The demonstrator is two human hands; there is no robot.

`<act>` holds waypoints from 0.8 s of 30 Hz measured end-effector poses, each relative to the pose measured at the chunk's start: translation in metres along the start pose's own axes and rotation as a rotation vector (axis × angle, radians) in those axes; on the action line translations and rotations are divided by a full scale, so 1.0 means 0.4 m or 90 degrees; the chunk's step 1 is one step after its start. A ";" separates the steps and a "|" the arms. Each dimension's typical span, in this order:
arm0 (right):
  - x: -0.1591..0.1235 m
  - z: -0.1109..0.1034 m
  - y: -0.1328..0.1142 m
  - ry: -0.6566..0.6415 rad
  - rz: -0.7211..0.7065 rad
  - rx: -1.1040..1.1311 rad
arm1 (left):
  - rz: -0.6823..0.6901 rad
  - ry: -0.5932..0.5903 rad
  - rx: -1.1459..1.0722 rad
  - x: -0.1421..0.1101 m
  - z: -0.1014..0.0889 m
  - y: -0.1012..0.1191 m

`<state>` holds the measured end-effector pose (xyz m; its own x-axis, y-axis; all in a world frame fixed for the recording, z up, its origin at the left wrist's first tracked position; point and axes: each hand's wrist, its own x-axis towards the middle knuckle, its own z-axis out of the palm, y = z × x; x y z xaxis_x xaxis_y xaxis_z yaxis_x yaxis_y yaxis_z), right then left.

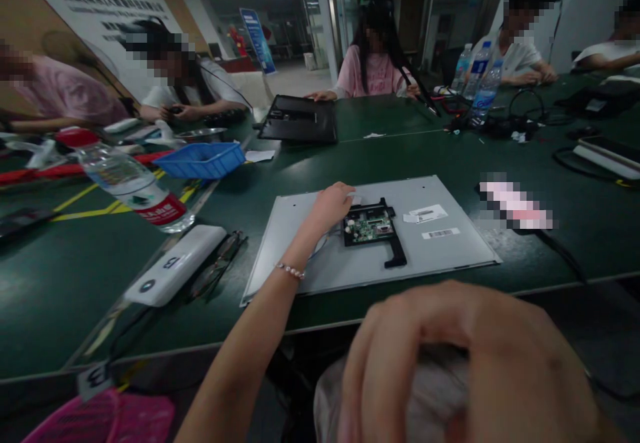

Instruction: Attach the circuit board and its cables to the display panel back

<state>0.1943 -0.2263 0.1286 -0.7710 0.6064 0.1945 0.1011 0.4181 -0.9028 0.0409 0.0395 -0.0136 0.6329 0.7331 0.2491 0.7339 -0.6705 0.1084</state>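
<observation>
So the flat grey panel is lying on the green desk, close to the near edge and roughly mid-way along. The black frame sits on top of it with the green circuit board inside, plus a couple of white labels off to the right.

Left hand (arm with the beaded bracelet) is down at the frame's far left corner, fingers bent and pretty close together. Can't tell if it's pinching anything there. Right hand is huge and blurry up by the camera, in front of the desk's near edge, fingers curled over. No clue if something's in it, the palm's hidden.

Left of the panel there's a white slab-shaped device with glasses just beside it, then a tilted-looking red-capped bottle and a blue tray further back. Toward the far edge, a person in pink has a hand on a black casing. Over toward the right there's a pixelated pink thing, with water bottles near the far edge.
</observation>
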 end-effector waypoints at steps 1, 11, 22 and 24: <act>0.007 -0.031 0.033 0.024 -0.016 -0.053 | -0.005 0.003 -0.005 -0.001 -0.002 0.000; -0.033 -0.325 0.508 0.271 0.440 -0.421 | -0.035 0.020 -0.095 0.007 -0.006 -0.008; -0.044 -0.292 0.524 0.309 0.421 -0.331 | -0.065 -0.099 -0.186 0.105 0.033 -0.037; -0.049 -0.293 0.528 0.324 0.419 -0.322 | -0.068 -0.109 -0.195 0.109 0.030 -0.037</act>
<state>0.3043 -0.0706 -0.0208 -0.1112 0.9930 -0.0401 0.7639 0.0597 -0.6425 0.0607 0.0829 -0.0158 0.6079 0.7918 0.0582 0.7066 -0.5730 0.4151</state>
